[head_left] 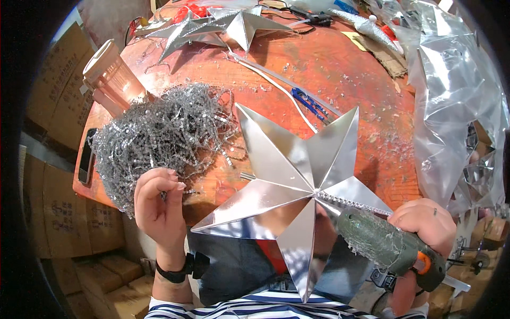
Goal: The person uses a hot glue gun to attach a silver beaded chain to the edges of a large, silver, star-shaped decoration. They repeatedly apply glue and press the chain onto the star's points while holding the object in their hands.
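Note:
A shiny silver five-pointed star (260, 207) is tilted over the table's near edge and my lap. A strip of silver beaded trim (348, 201) runs from its centre along the right arm's ridge. My right hand (425, 223) is wrapped round a dark green glue gun (372, 239) with an orange trigger; its nozzle end lies close to the trim, and dried glue strings cling to its body. Left of the star, my left hand (159, 204) is raised with fingertips pinched together. It is beside a heap of silver trim strands (159, 133); what the pinch holds is too small to tell.
On the orange-red wooden table (287, 53) stand a pinkish plastic cup (114, 74) and finished-looking silver stars (239, 26). A blue-handled tool (311, 103) and white cord lie behind the star. Clear plastic bags (457, 95) hang at right; cardboard boxes (64, 212) stack at left.

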Action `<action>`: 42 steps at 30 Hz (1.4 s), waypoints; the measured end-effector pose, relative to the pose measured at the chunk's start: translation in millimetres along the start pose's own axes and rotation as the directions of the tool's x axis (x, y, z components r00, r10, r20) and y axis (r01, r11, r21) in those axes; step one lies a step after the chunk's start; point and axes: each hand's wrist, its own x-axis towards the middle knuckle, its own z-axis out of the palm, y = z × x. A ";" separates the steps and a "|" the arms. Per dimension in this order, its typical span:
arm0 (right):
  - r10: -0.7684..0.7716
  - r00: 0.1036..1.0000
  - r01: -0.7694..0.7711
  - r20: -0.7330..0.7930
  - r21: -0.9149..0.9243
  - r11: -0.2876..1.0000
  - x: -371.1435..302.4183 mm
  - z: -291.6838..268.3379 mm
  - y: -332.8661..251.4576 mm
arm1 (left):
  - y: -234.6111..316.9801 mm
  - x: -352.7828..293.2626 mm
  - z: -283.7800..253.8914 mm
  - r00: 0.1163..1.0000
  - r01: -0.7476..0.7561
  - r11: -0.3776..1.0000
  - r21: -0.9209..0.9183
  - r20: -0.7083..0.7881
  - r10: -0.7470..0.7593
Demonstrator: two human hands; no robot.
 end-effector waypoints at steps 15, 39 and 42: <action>0.132 0.927 -0.136 0.351 -0.012 0.991 -25.3 -26.1 -4.8 | -0.5 0.2 0.9 0.998 0.046 0.995 -0.089 0.034 -0.043; 0.148 0.974 -0.161 0.172 0.064 0.985 -52.4 -1.3 -8.7 | 1.1 -4.9 1.5 0.992 0.119 0.992 -0.030 0.051 -0.117; 0.211 0.967 -0.218 0.143 0.034 0.975 -54.7 2.8 -16.5 | 0.9 -4.3 1.6 0.992 0.110 0.993 -0.034 0.067 -0.108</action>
